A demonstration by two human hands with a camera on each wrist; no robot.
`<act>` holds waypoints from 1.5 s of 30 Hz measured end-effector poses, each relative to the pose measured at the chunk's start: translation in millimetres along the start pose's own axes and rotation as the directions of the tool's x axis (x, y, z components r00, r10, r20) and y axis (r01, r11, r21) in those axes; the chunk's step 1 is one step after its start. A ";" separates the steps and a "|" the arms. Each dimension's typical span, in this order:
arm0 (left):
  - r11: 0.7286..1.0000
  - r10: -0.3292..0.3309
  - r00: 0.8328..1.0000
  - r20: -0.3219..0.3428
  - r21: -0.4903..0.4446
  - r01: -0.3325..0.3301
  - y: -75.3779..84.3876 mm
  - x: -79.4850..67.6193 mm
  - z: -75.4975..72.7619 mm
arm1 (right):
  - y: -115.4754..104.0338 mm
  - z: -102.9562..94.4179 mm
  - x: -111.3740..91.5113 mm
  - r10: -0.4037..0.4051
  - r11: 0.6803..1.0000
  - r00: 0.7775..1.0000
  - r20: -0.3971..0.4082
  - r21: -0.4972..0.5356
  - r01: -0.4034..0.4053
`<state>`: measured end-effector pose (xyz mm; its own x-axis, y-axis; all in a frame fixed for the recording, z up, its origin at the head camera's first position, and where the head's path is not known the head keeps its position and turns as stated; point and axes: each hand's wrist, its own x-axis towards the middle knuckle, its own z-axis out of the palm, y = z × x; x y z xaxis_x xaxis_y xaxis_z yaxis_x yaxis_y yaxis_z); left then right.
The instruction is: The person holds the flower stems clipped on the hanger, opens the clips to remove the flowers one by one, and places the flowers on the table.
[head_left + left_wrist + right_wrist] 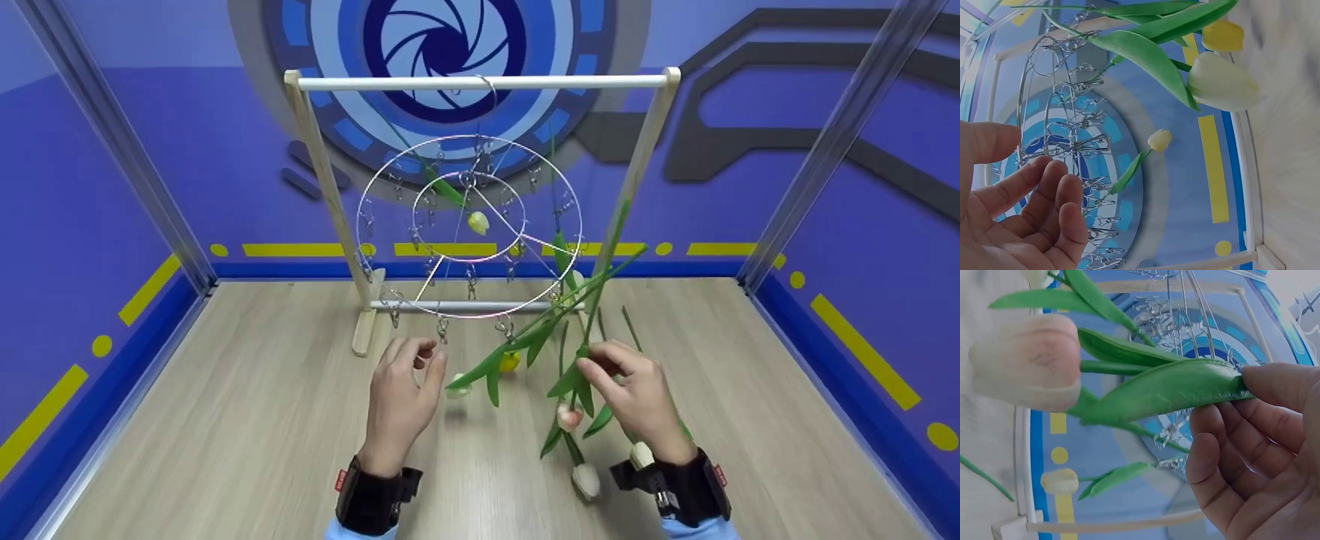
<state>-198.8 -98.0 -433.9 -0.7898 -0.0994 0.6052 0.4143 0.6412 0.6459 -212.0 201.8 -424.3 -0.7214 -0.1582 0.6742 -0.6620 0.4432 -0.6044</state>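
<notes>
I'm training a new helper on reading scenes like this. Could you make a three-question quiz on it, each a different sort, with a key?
1. Multiple choice: Which tulip does the right hand pinch?
A. One with a solid yellow bloom
B. One with a pink-and-white bloom
C. One with a solid red bloom

2. True or false: The left hand holds nothing.

3. Fill in: The hook of the round wire clip hanger goes over the wooden-sided rack's white top ____.

Key: 1. B; 2. True; 3. bar
</notes>
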 end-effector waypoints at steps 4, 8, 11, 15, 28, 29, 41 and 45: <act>0.998 0.020 1.000 0.012 0.061 -0.020 -2.0 -1.6 0.2 | 1.9 -8.4 -1.5 0.018 0.999 1.000 -0.015 -0.034 -0.018; 0.993 0.030 0.999 0.019 0.118 -0.033 -4.2 -2.0 0.7 | 5.2 -16.9 -2.2 0.045 0.998 0.999 -0.028 -0.051 -0.046; 0.988 0.025 0.999 0.027 0.149 -0.029 -5.4 -2.2 1.0 | 7.4 -22.1 -2.5 0.070 0.995 0.997 -0.046 -0.068 -0.073; 0.986 0.011 0.999 0.039 0.164 -0.017 -6.6 -2.4 1.5 | 9.3 -27.2 -3.3 0.120 0.990 0.991 -0.065 -0.065 -0.124; 0.985 0.030 0.999 0.033 0.168 -0.035 -12.6 -2.3 1.3 | 24.0 -22.3 -3.9 0.287 0.956 0.957 -0.047 -0.049 -0.289; 0.985 0.032 0.999 0.031 0.170 -0.037 -13.1 -2.5 1.2 | 25.6 -21.2 -3.8 0.298 0.952 0.954 -0.040 -0.056 -0.300; 0.983 0.028 0.999 0.044 0.180 -0.035 -15.6 -4.1 1.6 | 37.0 -13.3 -5.2 0.388 0.920 0.921 0.031 -0.081 -0.384; 0.983 0.020 0.999 0.051 0.183 -0.029 -15.8 -4.3 1.7 | 37.6 -11.7 -6.4 0.424 0.904 0.904 0.063 -0.096 -0.417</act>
<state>-202.7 -106.4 -447.5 -0.8033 -0.0479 0.5937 0.3474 0.7721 0.5322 -229.9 229.9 -446.4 -0.9452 -0.0109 0.3263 -0.2779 0.5513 -0.7867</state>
